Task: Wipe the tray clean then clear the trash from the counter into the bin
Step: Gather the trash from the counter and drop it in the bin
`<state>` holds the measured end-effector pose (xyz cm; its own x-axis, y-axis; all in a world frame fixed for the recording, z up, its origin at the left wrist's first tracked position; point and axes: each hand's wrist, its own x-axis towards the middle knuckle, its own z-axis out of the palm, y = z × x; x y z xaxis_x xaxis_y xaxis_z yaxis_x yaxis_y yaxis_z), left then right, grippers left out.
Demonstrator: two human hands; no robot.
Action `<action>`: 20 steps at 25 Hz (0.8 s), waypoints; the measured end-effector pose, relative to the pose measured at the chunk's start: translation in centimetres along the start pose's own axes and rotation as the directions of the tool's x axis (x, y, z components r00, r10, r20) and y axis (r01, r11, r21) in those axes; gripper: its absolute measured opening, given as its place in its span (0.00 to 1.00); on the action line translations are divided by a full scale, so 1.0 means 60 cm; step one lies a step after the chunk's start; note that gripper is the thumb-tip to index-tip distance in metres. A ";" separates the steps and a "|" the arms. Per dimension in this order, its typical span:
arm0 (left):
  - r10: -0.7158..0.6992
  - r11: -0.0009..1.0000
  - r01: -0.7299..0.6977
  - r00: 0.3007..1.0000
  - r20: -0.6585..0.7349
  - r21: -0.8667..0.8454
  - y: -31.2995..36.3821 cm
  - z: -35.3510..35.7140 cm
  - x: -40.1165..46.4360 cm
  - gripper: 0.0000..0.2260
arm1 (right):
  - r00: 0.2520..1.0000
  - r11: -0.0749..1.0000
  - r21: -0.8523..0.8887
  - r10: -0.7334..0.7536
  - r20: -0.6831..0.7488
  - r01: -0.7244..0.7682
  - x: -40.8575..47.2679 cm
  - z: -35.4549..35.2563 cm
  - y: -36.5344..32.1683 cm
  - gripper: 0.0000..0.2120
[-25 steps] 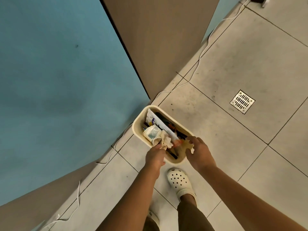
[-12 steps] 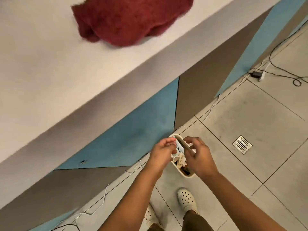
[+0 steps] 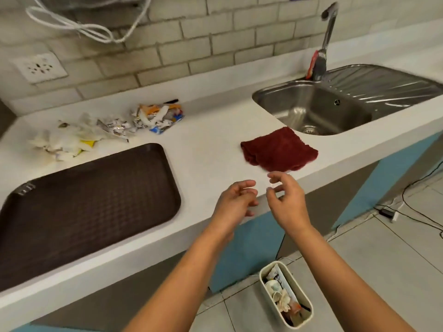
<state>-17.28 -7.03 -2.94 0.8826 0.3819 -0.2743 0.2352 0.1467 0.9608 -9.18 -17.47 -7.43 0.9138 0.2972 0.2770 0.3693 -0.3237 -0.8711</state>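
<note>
A dark brown tray [image 3: 91,202] lies on the white counter [image 3: 211,140] at the left. Behind it sits a heap of crumpled wrappers and tissue [image 3: 105,127]. A red cloth [image 3: 279,149] lies folded near the counter's front edge, by the sink. On the floor below stands a small cream bin [image 3: 286,295] with trash in it. My left hand [image 3: 236,202] and my right hand [image 3: 286,200] hover side by side over the counter's front edge, fingers loosely curled, holding nothing.
A steel sink [image 3: 318,109] with a tap [image 3: 324,39] fills the right end of the counter. A wall socket [image 3: 39,67] and a looped white cable [image 3: 84,25] hang on the tiled wall. Cables and an adapter [image 3: 389,213] lie on the floor at right.
My view has swung up from the bin on the floor to the counter. Both hands have left the bin, let go of the trash, and risen to the counter edge.
</note>
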 end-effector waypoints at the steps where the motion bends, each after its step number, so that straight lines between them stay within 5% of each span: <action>1: 0.016 1.000 -0.016 1.000 -0.025 -0.008 0.021 -0.023 -0.003 0.09 | 1.000 1.000 0.004 -0.015 0.015 0.015 0.007 0.016 -0.022 0.14; 8: 0.076 0.995 -0.087 0.975 -0.211 -0.044 0.100 -0.209 -0.001 0.09 | 0.989 0.996 -0.004 -0.093 0.114 0.094 0.047 0.143 -0.145 0.13; 15: 0.033 0.993 -0.073 0.933 -0.359 -0.098 0.122 -0.329 0.061 0.07 | 0.972 0.996 -0.062 -0.054 0.227 0.070 0.104 0.226 -0.156 0.12; 20: 0.065 0.998 -0.063 0.889 -0.454 0.018 0.139 -0.383 0.152 0.07 | 0.951 0.993 -0.087 -0.048 0.305 0.078 0.206 0.283 -0.144 0.13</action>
<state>-16.64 18.66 1.66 0.6149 0.7629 -0.1996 0.1860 0.1056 0.9769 -3.94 4.29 -3.36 0.7997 0.5724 0.1811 0.4526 -0.3767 -0.8082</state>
